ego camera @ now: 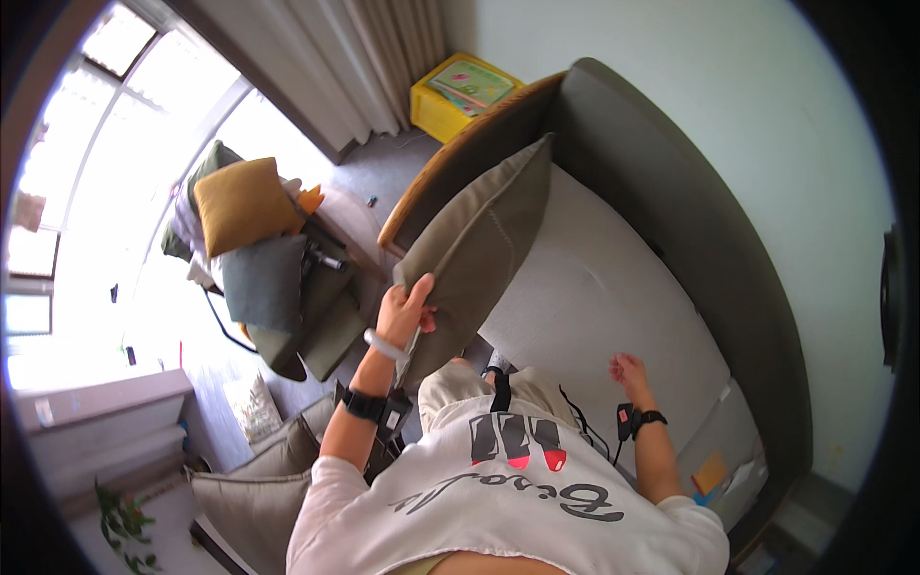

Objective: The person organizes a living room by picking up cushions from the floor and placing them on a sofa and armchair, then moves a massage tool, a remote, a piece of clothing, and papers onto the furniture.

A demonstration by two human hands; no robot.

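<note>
My left hand (pixel 408 310) grips the near edge of a large grey-brown sofa cushion (pixel 483 248), thumb on top. The cushion is tilted up on its side, its far corner near the sofa's armrest. Below and right of it lies the pale grey seat base (pixel 575 266) of the sofa, without cushions on most of it. My right hand (pixel 629 374) hangs over this base with its fingers curled and nothing seen in it. The grey sofa backrest (pixel 690 194) runs along the wall at the right.
A wood-trimmed armrest (pixel 471 144) closes the sofa's far end, with a yellow box (pixel 438 108) behind it. At left, a chair carries a mustard pillow (pixel 244 205) and a dark grey pillow (pixel 266 280). More cushions (pixel 251 496) lie at lower left, near a plant (pixel 126 525).
</note>
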